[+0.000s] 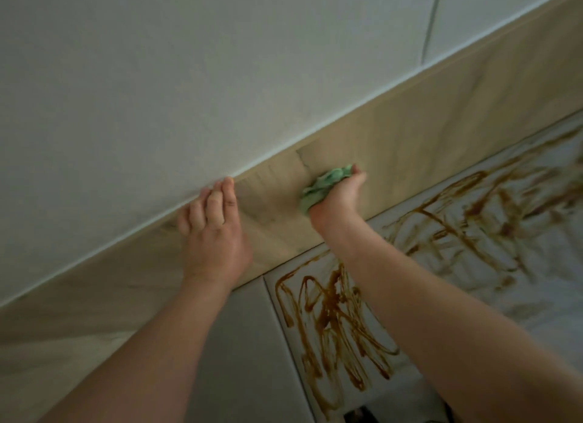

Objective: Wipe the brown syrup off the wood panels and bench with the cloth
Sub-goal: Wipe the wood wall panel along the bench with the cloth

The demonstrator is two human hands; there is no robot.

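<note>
The right hand (337, 198) grips the bunched green cloth (321, 184) against the wood panel (441, 132). The left hand (214, 233) rests flat beside it, fingers straight. Brown syrup (331, 321) streaks the tabletop (239, 344) below the right wrist — best pressed firmly, stroked one way, with the cloth refolded often.

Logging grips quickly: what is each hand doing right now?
Left hand: open, fingers resting on the wood panel.
Right hand: holding the green cloth.
</note>
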